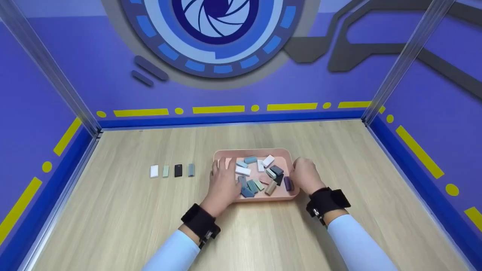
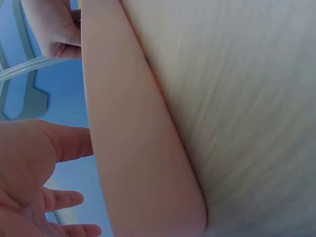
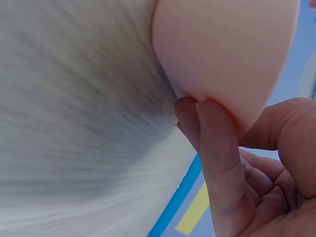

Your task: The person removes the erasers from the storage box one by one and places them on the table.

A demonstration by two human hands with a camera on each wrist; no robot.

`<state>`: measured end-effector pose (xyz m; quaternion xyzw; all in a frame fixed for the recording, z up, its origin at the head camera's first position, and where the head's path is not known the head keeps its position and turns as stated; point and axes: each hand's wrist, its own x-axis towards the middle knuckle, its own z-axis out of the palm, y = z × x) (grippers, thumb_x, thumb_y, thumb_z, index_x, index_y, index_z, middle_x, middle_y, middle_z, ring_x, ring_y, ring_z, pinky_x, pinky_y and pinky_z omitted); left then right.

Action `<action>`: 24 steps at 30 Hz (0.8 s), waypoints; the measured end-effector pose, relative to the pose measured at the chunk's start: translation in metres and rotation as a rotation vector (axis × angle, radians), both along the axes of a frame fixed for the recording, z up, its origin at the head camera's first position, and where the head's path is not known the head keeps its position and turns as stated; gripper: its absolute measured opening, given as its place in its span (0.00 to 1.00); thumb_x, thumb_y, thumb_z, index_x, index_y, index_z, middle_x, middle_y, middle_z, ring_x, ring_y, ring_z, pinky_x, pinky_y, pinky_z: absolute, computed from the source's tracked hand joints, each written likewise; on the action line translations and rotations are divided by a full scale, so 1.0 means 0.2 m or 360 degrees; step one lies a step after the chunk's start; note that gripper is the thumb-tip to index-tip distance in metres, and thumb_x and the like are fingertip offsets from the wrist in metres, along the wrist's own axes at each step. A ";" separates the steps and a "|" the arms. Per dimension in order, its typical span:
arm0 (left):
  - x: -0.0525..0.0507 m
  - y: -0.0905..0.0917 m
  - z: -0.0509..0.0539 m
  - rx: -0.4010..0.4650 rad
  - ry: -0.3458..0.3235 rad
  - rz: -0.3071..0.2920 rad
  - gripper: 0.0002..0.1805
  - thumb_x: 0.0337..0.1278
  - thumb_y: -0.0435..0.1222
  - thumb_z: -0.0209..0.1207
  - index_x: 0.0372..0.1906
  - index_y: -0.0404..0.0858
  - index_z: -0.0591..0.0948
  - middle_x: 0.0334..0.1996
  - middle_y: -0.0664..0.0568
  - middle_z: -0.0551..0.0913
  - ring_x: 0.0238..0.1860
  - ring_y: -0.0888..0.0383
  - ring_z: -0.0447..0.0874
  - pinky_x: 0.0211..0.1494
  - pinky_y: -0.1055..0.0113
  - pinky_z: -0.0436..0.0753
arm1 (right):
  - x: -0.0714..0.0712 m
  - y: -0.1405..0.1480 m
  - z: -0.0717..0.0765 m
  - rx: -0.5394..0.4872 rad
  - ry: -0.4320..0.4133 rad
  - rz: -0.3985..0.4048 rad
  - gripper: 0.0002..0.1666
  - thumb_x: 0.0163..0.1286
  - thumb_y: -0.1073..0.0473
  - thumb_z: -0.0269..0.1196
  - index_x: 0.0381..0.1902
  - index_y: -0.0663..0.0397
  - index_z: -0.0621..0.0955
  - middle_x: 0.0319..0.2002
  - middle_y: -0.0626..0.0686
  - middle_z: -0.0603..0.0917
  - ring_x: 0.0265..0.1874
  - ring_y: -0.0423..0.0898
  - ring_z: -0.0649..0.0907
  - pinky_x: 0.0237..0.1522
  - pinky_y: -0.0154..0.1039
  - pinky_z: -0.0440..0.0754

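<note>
A shallow pink tray [image 1: 251, 151] holds several small rectangular pieces, among them a white one [image 1: 243, 171], a tan one [image 1: 271, 188] and a dark purple one [image 1: 288, 183]. My left hand [image 1: 223, 184] lies over the tray's left side with fingers spread; in the left wrist view its thumb reaches behind the tray wall [image 2: 133, 123], and nothing is visibly gripped. At the opposite end, my right hand [image 1: 307, 175] pinches the tray's wall. Thumb and fingertips [image 3: 219, 128] close on the pink wall [image 3: 222, 54] in the right wrist view.
Left of the tray, a spaced row stands on the wooden table [image 1: 124, 210]: a white piece [image 1: 154, 171], a pale green one [image 1: 165, 171], a black one [image 1: 178, 170] and a grey-blue one [image 1: 191, 170]. Blue-purple panels [image 1: 90, 67] enclose the table's back and sides.
</note>
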<state>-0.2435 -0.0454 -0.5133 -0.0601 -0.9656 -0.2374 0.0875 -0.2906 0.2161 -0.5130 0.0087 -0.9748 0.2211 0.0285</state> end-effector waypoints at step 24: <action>-0.01 0.04 -0.02 -0.0035 -0.0243 -0.0101 0.12 0.50 0.32 0.54 0.15 0.42 0.73 0.20 0.52 0.76 0.21 0.58 0.73 0.23 0.63 0.70 | 0.00 0.01 0.01 -0.0062 -0.0035 -0.0021 0.13 0.53 0.68 0.55 0.11 0.54 0.73 0.15 0.51 0.74 0.17 0.46 0.72 0.18 0.37 0.66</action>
